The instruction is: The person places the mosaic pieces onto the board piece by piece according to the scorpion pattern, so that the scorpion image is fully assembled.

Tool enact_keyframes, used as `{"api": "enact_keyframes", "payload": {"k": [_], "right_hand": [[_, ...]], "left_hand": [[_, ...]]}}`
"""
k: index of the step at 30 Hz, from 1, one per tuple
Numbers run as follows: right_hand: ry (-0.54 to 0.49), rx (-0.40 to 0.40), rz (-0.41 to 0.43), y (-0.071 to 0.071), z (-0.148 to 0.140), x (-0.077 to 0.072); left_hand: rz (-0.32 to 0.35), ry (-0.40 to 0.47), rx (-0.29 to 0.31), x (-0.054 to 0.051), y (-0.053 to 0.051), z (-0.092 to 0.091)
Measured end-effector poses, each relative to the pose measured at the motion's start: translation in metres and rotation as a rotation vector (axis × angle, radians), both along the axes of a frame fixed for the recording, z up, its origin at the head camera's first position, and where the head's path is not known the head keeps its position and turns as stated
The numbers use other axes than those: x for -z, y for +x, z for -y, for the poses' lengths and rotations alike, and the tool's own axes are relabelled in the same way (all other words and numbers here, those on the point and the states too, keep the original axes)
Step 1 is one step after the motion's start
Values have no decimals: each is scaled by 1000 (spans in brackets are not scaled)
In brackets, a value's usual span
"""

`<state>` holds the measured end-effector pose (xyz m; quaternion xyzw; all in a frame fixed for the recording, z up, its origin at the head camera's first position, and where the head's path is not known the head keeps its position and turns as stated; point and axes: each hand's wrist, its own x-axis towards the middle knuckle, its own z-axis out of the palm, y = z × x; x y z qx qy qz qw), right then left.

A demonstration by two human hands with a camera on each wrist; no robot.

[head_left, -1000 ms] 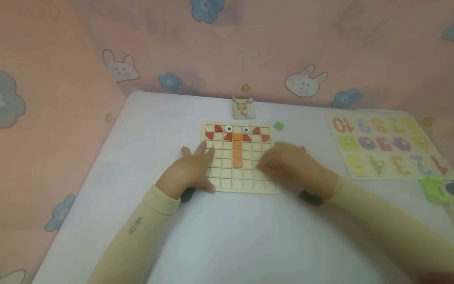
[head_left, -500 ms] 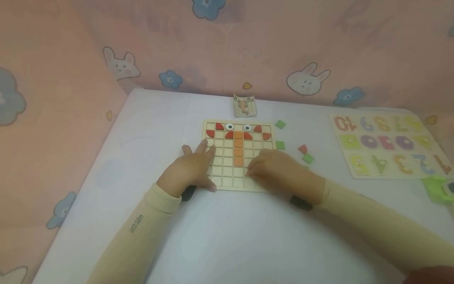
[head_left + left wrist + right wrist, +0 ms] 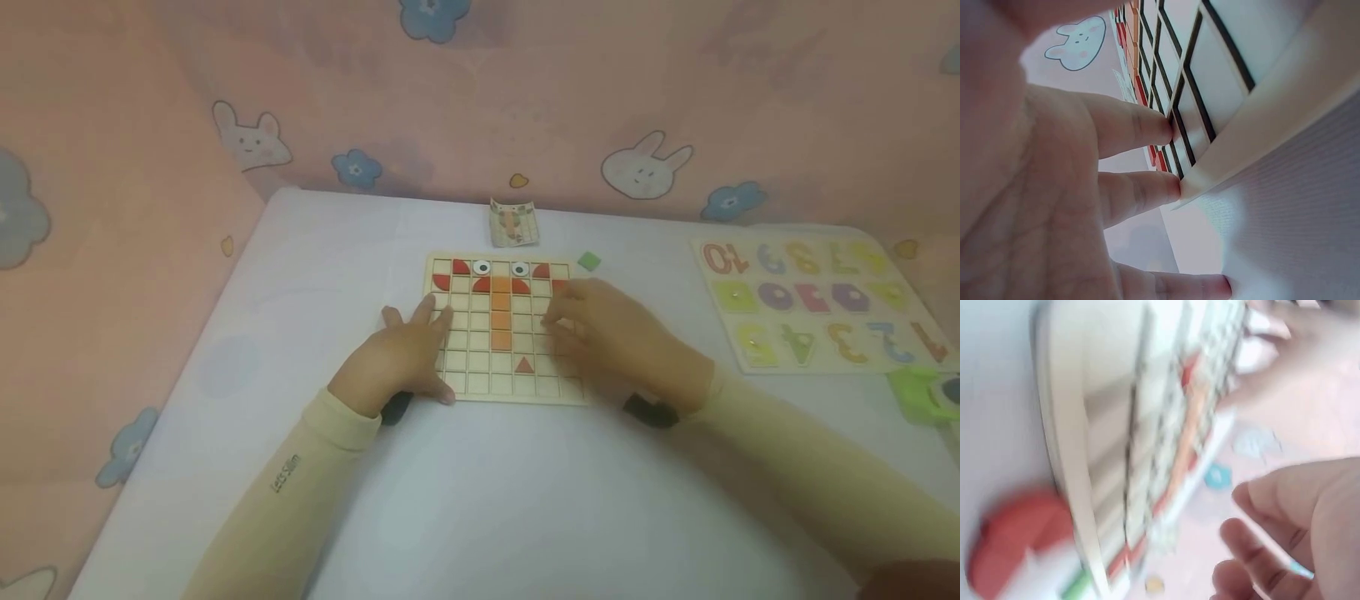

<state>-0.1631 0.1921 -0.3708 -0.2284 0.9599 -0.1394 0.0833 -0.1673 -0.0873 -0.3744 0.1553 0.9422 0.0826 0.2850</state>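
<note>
Left hand spread, touching left edge of grid board; right hand loosely bent above its right side.

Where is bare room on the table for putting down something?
Bare white table: between the beige sleeves, nearer than the pale wooden grid board, and left of the left hand. Crowded: the board's right side, with the right hand over its edge and a green square tile and blurred red shape beside it.
</note>
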Motion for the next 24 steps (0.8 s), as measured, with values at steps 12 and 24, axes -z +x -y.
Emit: {"api": "enact_keyframes", "payload": {"k": [12, 24], "right_hand": [[73, 50, 71, 6, -49, 8], [186, 20, -40, 9, -53, 16]], "left_hand": [[2, -5, 4, 3, -1, 3], [-1, 5, -1, 3, -1, 2]]}}
